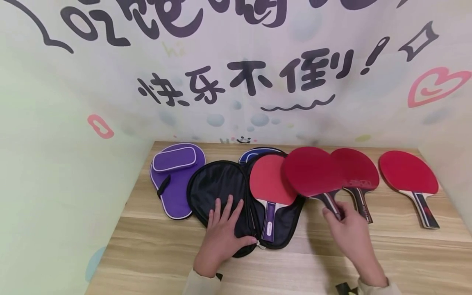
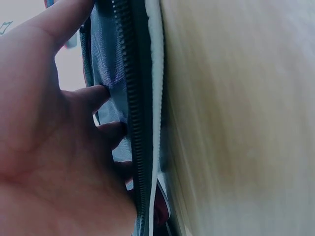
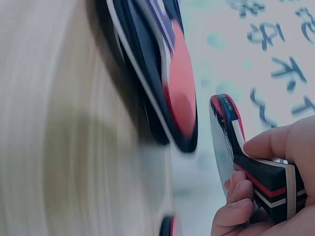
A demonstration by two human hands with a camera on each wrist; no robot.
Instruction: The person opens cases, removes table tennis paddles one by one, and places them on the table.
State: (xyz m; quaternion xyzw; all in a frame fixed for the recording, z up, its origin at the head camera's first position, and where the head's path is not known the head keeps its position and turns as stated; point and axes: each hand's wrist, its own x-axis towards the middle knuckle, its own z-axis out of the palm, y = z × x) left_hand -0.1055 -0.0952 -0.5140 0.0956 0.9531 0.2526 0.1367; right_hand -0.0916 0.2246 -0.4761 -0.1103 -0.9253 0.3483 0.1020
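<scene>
My left hand [image 1: 223, 235] rests with spread, straight fingers on the folded-back flap of an unzipped black paddle case [image 1: 217, 182]. In the left wrist view, the fingers touch the grey cloth beside the zipper [image 2: 132, 98]. Inside the case's other half lies a table tennis paddle [image 1: 271, 176] with light red rubber and a purple handle. Just right of it, my right hand [image 1: 352, 235] grips a second, darker red table tennis paddle [image 1: 311, 170] by its handle. That paddle is raised off the table, its blade overlapping the edge of the paddle in the case.
Two more red paddles, one behind the held paddle [image 1: 359, 170] and one at far right [image 1: 409, 174], lie on the wooden table [image 1: 158, 254]. A purple case [image 1: 175, 192] lies at left. A blue case [image 1: 245, 156] shows partly behind the black one. A printed cloth [image 1: 236, 110] hangs behind.
</scene>
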